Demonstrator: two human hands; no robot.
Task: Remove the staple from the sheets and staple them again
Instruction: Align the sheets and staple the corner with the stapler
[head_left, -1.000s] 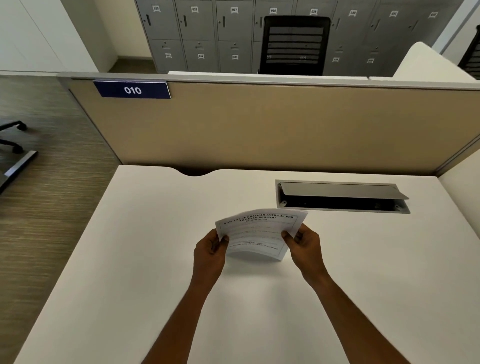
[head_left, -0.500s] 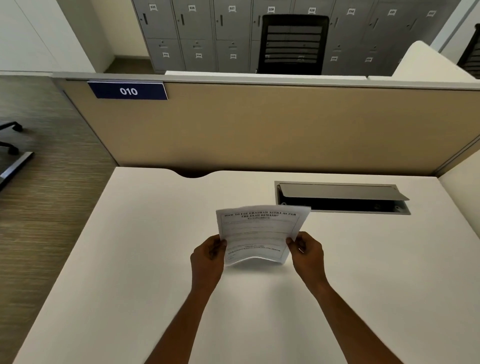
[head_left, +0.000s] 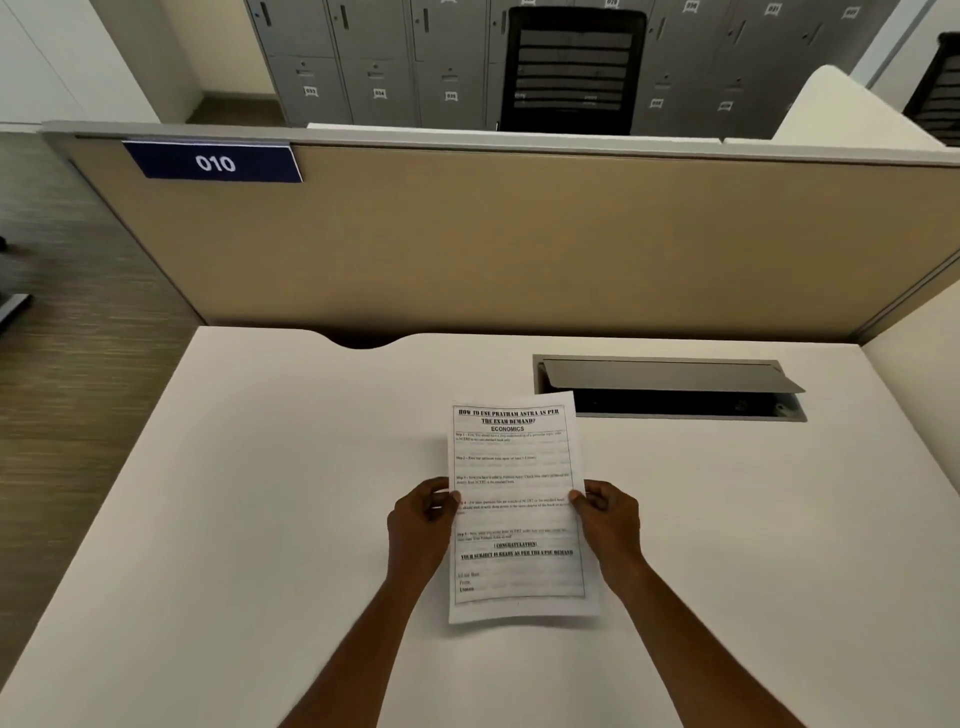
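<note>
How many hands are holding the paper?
2. The left hand pinches the left edge of the sheets. The right hand pinches the right edge. Both grip about halfway up. No other hand shows.

A white desk (head_left: 260, 519) fills the lower frame, its grey cable hatch (head_left: 670, 387) open at centre right. A beige partition (head_left: 519, 249) crosses the middle. Grey lockers (head_left: 379, 62) and a black chair (head_left: 571, 67) stand along the top, with wood-look floor (head_left: 78, 364) at left.
</note>
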